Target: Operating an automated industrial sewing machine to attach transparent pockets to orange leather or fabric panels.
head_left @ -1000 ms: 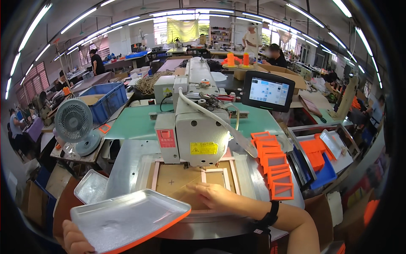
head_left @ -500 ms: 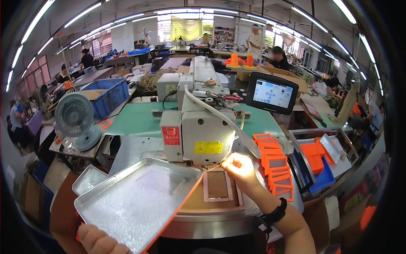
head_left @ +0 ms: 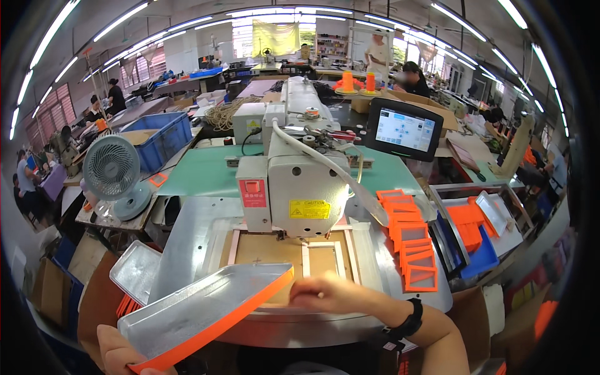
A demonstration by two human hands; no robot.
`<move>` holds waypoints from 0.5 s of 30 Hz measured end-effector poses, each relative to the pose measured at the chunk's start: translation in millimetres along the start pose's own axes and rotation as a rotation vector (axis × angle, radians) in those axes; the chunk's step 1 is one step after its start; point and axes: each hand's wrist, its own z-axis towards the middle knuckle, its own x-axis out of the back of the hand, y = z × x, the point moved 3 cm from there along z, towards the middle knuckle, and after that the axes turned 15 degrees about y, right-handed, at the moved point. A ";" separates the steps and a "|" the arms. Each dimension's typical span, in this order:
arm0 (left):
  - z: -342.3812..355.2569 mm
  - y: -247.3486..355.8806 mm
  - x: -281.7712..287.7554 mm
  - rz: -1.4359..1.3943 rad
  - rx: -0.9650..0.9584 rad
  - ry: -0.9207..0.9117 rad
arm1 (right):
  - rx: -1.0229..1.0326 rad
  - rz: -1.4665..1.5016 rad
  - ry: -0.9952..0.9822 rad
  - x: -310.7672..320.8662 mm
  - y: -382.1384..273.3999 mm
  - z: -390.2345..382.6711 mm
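My left hand (head_left: 122,350) grips the near left corner of a shallow metal tray (head_left: 200,300) with an orange outer edge, tilted above the front of the machine plate. My right hand (head_left: 312,291) is beside the tray's far right end, over the brown board of the sewing frame (head_left: 349,262); its fingers are curled, and what they hold, if anything, is hidden. A pale inner rectangular frame (head_left: 305,253) lies on the board below the grey sewing machine head (head_left: 306,187). A row of stacked orange frames (head_left: 415,250) lies on the steel plate to the right.
A second tray (head_left: 134,269) sits at the left, near a fan (head_left: 111,164) and blue bin (head_left: 167,134). A screen (head_left: 403,130) stands behind right. A rack with trays and orange pieces (head_left: 462,225) is at the far right. Co-workers (head_left: 375,53) are at work behind.
My right hand has come down from beside the machine head toward the tray's end. The tray in my left hand has dropped lower and tipped, showing more of its orange edge.
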 end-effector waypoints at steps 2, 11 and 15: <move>-9.8 2.8 -0.5 -0.079 0.114 -0.035 | -0.075 0.137 0.276 26.7 10.9 -5.1; -35.8 21.0 -40.9 0.065 0.344 -0.086 | 0.076 0.205 0.850 69.9 19.2 8.0; -45.6 20.8 -49.2 0.131 0.564 -0.109 | -0.004 0.253 0.751 78.5 38.8 16.8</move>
